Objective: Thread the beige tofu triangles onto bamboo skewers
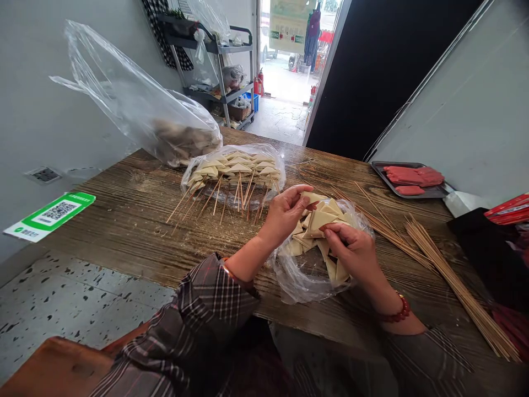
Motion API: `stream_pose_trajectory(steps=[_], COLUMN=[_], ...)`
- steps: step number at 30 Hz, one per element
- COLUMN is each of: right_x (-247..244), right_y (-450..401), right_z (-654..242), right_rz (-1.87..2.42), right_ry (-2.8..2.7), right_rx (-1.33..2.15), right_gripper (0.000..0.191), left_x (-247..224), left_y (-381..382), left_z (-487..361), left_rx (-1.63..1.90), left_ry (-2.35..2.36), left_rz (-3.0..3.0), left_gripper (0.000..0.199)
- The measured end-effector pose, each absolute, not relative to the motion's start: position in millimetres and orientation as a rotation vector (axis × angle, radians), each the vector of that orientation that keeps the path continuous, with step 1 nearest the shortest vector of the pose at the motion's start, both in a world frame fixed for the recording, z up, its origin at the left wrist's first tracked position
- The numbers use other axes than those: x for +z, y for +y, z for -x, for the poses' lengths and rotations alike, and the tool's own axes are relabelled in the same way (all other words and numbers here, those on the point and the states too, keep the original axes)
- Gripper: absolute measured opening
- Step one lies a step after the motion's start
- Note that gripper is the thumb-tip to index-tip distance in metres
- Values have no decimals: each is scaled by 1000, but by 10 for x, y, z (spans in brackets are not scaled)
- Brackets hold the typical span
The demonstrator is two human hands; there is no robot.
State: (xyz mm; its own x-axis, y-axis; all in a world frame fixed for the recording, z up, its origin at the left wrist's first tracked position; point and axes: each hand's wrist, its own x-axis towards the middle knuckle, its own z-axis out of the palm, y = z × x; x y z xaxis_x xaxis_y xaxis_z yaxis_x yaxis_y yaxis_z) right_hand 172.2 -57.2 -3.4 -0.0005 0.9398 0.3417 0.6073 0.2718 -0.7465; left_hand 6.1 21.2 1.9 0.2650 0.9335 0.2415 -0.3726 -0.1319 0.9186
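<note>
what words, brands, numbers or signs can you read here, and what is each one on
"TSIN", rest of the word unclear: on the poster in the bright doorway; a second word at its left is too blurred to quote surely.
Green-and-white card with a QR code: its characters are too small to read.
Red packaging at far right: its markings are unreadable.
No number is legible.

Shelved cart [225, 97] near bright doorway [285, 82]; checkered cloth [159, 27] hanging beside cart; green-and-white QR card [52, 216].
</note>
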Motion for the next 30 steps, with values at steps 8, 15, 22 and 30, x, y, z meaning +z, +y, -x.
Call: stream_pose_trajectory(steps=[8,15,22,30], right_x=[-59,-55,-39,-41], right_y=[-558,-567,-580,-585], right_z=[-1734,-1723,-1702,-1670], right_rz=[1412,1373,1369,1383], right_ry=[-1702,-1767,-1766,-1737], right_rx=[476,452,486,469], right_gripper=[22,21,22,23], left_x=[89,130,141,137], left_y=[194,173,188,129], left_z=[-26,10,24,-30], left_rx=[1176,1047,1124,1077], left_ry=[579,479,443,456], left_rz=[-1003,-915,-896,-867], left_gripper=[58,41,36,38])
